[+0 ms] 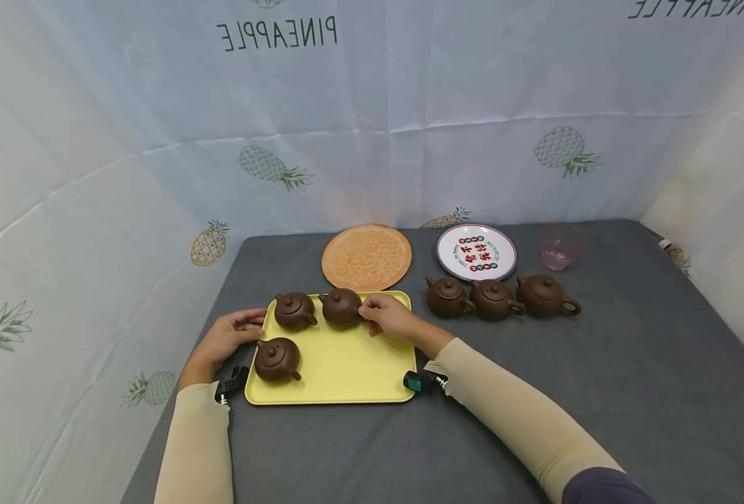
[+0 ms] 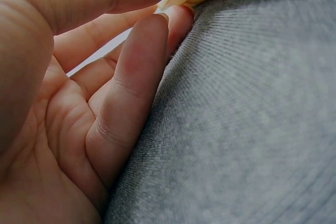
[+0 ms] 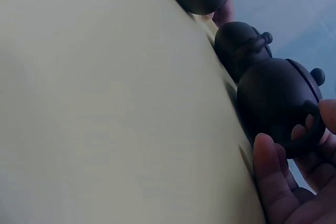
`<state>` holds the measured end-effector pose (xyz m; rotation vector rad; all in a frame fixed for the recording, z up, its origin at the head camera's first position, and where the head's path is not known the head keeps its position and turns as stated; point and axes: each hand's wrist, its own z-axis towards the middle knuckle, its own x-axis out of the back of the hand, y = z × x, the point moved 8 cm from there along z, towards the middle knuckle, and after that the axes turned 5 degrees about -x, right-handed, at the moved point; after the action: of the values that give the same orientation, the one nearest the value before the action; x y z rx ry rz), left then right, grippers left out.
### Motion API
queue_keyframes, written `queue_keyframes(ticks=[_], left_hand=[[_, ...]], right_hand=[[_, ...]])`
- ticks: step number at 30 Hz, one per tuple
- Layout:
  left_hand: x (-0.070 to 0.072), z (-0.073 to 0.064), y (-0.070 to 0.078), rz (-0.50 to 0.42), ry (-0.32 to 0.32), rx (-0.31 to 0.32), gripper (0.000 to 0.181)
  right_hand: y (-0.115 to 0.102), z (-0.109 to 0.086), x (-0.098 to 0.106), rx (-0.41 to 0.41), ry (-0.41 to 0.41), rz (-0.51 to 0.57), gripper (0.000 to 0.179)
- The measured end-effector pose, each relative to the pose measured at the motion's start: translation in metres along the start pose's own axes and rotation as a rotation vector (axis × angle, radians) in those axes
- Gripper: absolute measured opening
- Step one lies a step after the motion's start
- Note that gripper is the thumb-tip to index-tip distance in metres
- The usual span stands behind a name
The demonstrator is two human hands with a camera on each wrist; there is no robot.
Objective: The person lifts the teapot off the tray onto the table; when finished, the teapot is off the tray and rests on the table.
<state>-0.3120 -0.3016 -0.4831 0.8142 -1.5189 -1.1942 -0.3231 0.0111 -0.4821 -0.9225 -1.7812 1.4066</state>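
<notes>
Two bare hands work at a yellow tray, the right hand pinching the looped handle of a small, dark brown teapot between thumb and fingers. That teapot is at the tray's far edge, near its middle; whether its base bears fully on the surface is hard to tell. The left hand grips the tray's left rim, thumb and fingertips meeting there. The held pot looks like fired clay: probably rigid, fairly light, smooth enough to slip and easily chipped. The handle seems the right place to hold it, kept level because the knobbed lid may be loose; the thin spout is best left alone. Just left of it, in the tray's far left corner, stands a second teapot, and nearer the wearer, by the left edge, a third teapot. Right of the tray, on a grey-covered desk, three similar pots stand in a close row. Behind are a round orange mat, a white plate with red lettering and a clear pink cup. A pale pineapple-print sheet hangs beyond.
</notes>
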Motion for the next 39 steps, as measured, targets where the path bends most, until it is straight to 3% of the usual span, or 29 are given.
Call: queue_keyframes(ticks=[4, 10, 16, 26, 39], left_hand=[[0.002, 0.003, -0.008, 0.031, 0.012, 0.012, 0.055], [0.002, 0.004, -0.007, 0.029, 0.027, 0.015, 0.056], [0.002, 0.005, -0.008, 0.033, 0.016, 0.01, 0.056], [0.003, 0.004, -0.009, 0.045, 0.02, -0.001, 0.057], [0.001, -0.001, 0.0, 0.036, 0.006, 0.02, 0.056]], right_hand=[[-0.001, -0.005, 0.005, 0.027, -0.023, -0.005, 0.017], [-0.005, -0.016, 0.014, 0.054, -0.046, 0.016, 0.018], [-0.012, -0.031, 0.026, 0.066, -0.03, -0.028, 0.017], [-0.021, -0.065, 0.05, 0.127, -0.021, -0.094, 0.018], [-0.013, -0.115, 0.088, 0.135, 0.047, -0.181, 0.026]])
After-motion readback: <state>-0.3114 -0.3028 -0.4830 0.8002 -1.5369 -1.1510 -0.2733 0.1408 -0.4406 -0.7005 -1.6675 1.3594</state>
